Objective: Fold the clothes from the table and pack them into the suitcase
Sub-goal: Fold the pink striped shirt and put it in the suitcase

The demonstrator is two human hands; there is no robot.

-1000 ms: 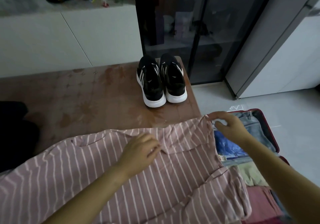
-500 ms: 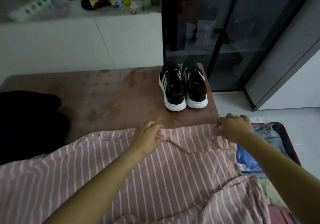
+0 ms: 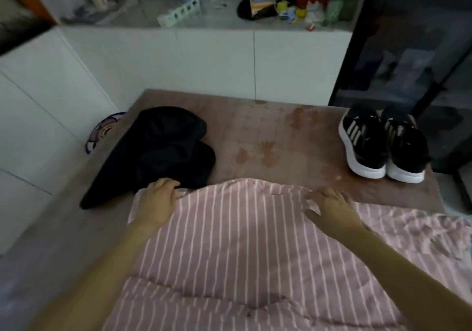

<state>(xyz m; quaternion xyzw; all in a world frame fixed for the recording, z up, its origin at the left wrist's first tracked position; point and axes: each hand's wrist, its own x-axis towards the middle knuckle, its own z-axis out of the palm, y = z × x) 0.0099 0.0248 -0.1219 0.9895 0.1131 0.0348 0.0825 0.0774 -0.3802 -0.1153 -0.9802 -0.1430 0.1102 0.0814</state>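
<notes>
A pink shirt with thin white stripes (image 3: 235, 249) lies spread on the brown table (image 3: 281, 131), covering its near half. My left hand (image 3: 158, 200) grips the shirt's far left corner, right beside a heap of black clothing (image 3: 163, 151). My right hand (image 3: 329, 205) pinches the shirt's far edge about a hand's width right of the collar. The shirt's right part lies crumpled toward the table's right edge. The suitcase is out of view.
A pair of black sneakers with white soles (image 3: 383, 144) stands at the table's far right corner. White cabinets (image 3: 217, 62) run behind the table, with clutter on the counter. A dark glass cabinet (image 3: 413, 49) stands at the right. A round patterned item (image 3: 102, 131) leans by the table's left edge.
The view has swung left, so the suitcase has left the frame and the black clothing shows fully. Both hands have slid left along the shirt's far edge, the left one reaching its corner.
</notes>
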